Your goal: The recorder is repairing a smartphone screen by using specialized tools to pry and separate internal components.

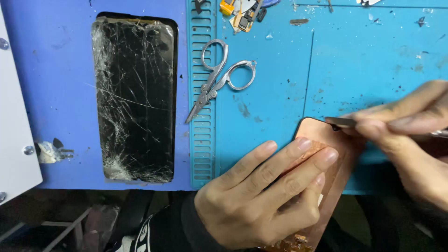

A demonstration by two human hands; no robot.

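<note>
My left hand (266,191) lies flat on a copper-coloured phone panel (337,173), fingers pressing it onto the blue work mat (364,60). My right hand (410,135) comes in from the right, pinching a thin metal tool (341,122) whose flat tip touches the panel's upper corner. To the far left, a phone screen (134,98) with badly shattered black glass lies face up on a blue plate (56,60).
Folding metal scissors (219,77) lie open near the mat's ribbed strip (201,93). Small phone parts and flex pieces (242,11) sit at the mat's top edge. A white panel with screws (16,135) stands at the left. The table edge runs below my hands.
</note>
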